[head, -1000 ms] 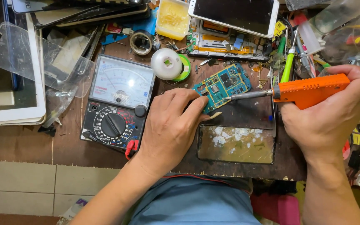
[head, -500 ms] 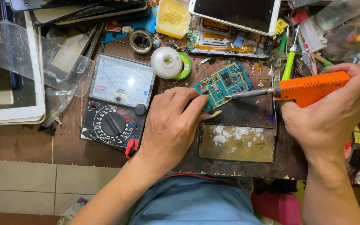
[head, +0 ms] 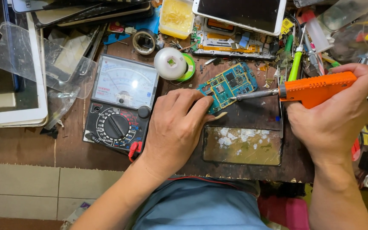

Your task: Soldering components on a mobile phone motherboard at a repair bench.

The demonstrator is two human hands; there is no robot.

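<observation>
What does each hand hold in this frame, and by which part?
The right hand grips the orange soldering iron by its handle, tip on the blue circuit board. The left hand presses the board's near edge, pinning rather than lifting it.

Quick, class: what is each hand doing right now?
Left hand: pressing down the blue-green circuit board.
Right hand: closed around the orange pistol-shaped soldering iron.

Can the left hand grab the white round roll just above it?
Probably yes. The left hand rests on the blue circuit board, and the white roll sits close above its fingers with only bare bench between. It would have to let go of the board.
</observation>
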